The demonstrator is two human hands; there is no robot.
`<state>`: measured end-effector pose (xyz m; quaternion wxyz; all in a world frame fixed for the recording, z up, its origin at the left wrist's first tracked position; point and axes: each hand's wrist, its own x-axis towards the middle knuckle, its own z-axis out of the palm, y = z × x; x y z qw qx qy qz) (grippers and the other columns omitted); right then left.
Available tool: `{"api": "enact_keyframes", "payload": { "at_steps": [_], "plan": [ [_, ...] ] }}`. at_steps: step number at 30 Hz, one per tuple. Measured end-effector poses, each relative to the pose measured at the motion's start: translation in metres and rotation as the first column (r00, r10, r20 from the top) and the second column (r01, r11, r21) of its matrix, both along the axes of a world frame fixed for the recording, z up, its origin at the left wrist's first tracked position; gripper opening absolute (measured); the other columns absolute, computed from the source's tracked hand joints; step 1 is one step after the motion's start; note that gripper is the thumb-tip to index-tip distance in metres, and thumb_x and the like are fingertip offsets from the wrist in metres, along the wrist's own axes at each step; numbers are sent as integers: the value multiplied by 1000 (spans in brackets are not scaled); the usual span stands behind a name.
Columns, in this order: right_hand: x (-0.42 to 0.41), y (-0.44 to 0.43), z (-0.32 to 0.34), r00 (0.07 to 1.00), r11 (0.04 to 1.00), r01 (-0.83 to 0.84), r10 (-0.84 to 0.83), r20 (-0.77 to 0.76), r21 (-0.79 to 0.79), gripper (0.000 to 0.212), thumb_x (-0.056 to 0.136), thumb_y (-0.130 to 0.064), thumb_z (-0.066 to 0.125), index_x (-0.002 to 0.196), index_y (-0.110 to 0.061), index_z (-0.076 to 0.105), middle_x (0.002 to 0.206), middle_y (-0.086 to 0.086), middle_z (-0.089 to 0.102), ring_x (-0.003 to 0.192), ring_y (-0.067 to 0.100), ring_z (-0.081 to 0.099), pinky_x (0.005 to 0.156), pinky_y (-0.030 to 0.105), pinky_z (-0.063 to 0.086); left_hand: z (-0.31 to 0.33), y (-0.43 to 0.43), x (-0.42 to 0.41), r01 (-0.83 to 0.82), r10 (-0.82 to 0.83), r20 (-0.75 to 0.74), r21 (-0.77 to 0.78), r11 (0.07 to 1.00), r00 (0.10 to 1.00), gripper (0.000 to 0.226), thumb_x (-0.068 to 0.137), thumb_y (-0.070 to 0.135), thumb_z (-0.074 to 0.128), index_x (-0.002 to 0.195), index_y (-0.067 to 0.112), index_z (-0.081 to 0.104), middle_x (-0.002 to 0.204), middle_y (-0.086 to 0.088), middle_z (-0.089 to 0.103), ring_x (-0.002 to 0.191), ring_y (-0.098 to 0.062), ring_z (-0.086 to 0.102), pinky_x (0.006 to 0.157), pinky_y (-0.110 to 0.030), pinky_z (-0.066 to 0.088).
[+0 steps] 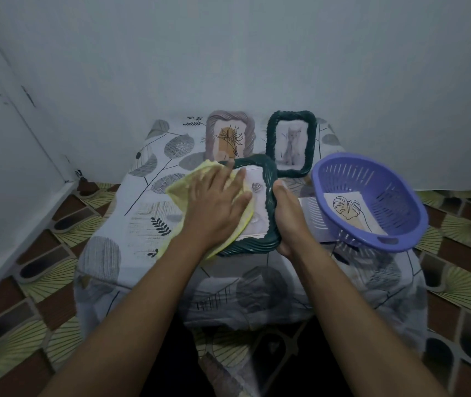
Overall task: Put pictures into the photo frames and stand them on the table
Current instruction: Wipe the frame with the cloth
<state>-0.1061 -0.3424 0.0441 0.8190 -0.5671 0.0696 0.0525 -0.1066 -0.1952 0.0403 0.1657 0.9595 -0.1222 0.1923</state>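
Note:
A dark green photo frame (270, 196) with a rose picture lies tilted over the table's middle. My right hand (288, 216) grips its right edge. My left hand (217, 204) presses a yellow cloth (181, 190) flat on the frame's glass, fingers spread. Two filled frames stand upright at the back against the wall: a pink frame (230, 136) with a plant drawing and a dark green frame (291, 143) with a cat picture. A leaf picture (348, 210) lies inside the purple basket (371, 196).
The small table (119, 224) wears a leaf-print cloth and stands against a pale wall. The purple basket sits at its right side, on top of a flat sheet (307, 207). Patterned floor tiles (42, 253) surround the table.

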Motion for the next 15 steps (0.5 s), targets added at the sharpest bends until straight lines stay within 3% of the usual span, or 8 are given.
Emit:
{"api": "enact_keyframes", "payload": {
  "at_steps": [2,3,5,7,10,13,15],
  "plan": [
    [-3,5,-4,1000,1000,-9,9,9,-13,42,109,-30,33,125,-6,63,116,15,72,112,30,67,103,50,50,-3,-1,4,-105,103,-114,-9,994,988,69,99,61,6,156,27,-14,163,6,-18,151,-27,-17,120,-51,-12],
    [-5,8,-6,1000,1000,-8,9,14,-22,42,109,-30,33,125,-6,63,117,14,72,112,29,67,104,49,49,-3,-3,5,-164,157,-166,-29,986,973,71,100,61,6,152,24,-24,159,7,-29,148,-28,-24,119,-50,-17],
    [-8,11,-9,1000,999,3,-2,26,-49,41,109,-30,34,123,-5,64,114,13,73,109,27,68,100,44,52,-3,-11,2,-283,259,-226,-81,956,939,78,99,62,9,151,15,-28,157,-3,-34,146,-32,-27,119,-49,-16],
    [-8,14,-9,999,997,26,-23,43,-78,39,109,-28,36,114,-6,68,102,9,76,97,23,72,89,37,56,-4,-23,-4,-330,293,-252,-118,937,922,82,100,59,12,152,3,-22,160,-15,-27,147,-34,-25,121,-47,-12],
    [-6,10,-8,996,991,77,-72,46,-108,38,108,-28,37,98,-12,70,86,1,76,82,14,71,78,31,56,-12,-35,-17,-130,99,-263,-104,986,960,79,101,54,10,152,1,-17,161,-19,-23,148,-28,-26,121,-39,-16],
    [-7,3,-11,995,985,98,-94,33,-141,40,108,-32,36,105,-12,71,101,8,76,98,24,71,92,43,56,-23,-20,-26,179,-172,-210,15,984,963,74,94,58,0,151,17,-21,162,-4,-25,147,-18,-29,122,-41,-11],
    [-12,0,-13,998,986,65,-60,36,-153,42,108,-32,34,111,-12,70,106,10,75,102,26,71,92,43,56,-27,-5,-21,194,-172,-182,112,975,968,67,92,66,-7,148,35,-27,159,9,-32,146,-16,-32,121,-50,-10]
  ]
}}
